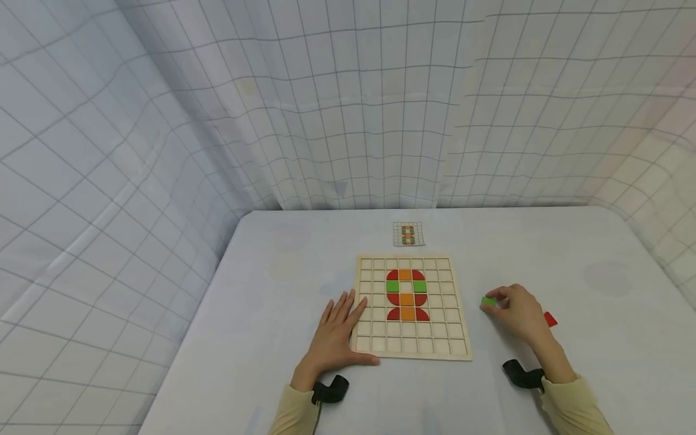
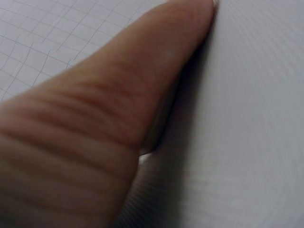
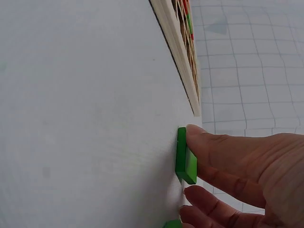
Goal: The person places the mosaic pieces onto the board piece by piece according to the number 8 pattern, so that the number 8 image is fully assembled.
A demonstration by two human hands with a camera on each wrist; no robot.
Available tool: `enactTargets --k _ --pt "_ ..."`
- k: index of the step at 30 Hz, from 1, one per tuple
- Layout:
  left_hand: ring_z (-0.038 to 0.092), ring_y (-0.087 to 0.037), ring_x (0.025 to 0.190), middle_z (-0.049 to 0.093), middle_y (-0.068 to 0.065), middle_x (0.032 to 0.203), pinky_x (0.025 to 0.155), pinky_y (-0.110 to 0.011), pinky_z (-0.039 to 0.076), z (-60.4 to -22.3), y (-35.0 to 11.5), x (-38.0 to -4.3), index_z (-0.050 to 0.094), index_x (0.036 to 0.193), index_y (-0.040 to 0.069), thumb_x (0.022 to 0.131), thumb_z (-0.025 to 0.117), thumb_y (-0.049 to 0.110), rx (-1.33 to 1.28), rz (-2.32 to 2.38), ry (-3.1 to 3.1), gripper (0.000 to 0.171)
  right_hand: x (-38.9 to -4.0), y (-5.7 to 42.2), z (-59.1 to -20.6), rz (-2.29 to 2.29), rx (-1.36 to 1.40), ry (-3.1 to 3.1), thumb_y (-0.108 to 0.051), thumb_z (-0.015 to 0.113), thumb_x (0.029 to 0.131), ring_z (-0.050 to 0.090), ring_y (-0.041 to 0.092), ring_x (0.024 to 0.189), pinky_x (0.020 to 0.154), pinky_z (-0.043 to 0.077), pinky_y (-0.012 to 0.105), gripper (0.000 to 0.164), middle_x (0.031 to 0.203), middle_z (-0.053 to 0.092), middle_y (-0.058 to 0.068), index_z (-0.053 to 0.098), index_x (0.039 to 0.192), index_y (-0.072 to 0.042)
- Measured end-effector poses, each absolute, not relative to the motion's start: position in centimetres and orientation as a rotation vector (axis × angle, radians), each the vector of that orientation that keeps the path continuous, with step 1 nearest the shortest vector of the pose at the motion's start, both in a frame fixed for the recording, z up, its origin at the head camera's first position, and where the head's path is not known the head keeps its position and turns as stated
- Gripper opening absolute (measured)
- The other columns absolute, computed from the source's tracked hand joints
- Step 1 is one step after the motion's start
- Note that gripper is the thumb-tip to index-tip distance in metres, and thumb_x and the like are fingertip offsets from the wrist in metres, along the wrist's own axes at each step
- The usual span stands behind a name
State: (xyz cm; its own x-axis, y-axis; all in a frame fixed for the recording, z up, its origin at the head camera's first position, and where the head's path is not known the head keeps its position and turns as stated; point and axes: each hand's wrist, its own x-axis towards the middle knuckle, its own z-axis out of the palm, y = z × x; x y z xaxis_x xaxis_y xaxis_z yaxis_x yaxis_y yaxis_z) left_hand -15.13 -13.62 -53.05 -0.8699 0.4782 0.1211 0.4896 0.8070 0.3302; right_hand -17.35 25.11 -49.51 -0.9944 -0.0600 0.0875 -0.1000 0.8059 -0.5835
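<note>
1. Table point(image 1: 272, 284): white, matte top, rounded far corners, faint darker smudge point(image 1: 609, 281) on right side.
2. Back curtain point(image 1: 337, 109): white cloth, thin dark grid lines, wavy folds; hangs behind table's far edge.
3. Yellowish spot point(image 1: 246, 86): upper left area of back curtain.
4. Grey patch point(image 1: 340, 188): low on back curtain, near table edge.
5. Left curtain point(image 1: 81, 241): same grid, larger squares, slanting creases.
6. Right curtain point(image 1: 669, 121): gridded, rippled, pinkish tint toward top.
</note>
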Motion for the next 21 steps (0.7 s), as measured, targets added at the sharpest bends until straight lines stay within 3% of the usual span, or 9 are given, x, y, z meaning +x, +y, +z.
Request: enactTargets --k 13,21 --pt "0.003 -0.023 0.144 0.008 -0.009 0.158 0.114 -0.042 0.001 -53.0 -13.6 -15.0 0.019 0.153 0.018 0.062 0.070 0.074 -0.782 -0.564 -2.968 0.119 -17.1 24.7 -49.3 0.961 0.123 -2.902 -0.014 0.078 0.078 0.059 0.021 0.071 0.059 0.044 0.033 0.014 0.076 0.063 0.001 0.067 0.085 -0.008" --pt "0.004 -0.024 0.144 0.009 -0.010 0.158 0.114 -0.044 0.002 -52.9 -13.6 -15.1 0.019 0.153 0.017 0.062 0.070 0.074 -0.792 -0.565 -2.956 0.119 -17.0 22.9 -48.8 1.325 0.145 -2.824 -0.013 0.076 0.082 0.059 0.015 0.068 0.055 0.046 0.024 0.012 0.078 0.066 0.000 0.070 0.091 -0.006"
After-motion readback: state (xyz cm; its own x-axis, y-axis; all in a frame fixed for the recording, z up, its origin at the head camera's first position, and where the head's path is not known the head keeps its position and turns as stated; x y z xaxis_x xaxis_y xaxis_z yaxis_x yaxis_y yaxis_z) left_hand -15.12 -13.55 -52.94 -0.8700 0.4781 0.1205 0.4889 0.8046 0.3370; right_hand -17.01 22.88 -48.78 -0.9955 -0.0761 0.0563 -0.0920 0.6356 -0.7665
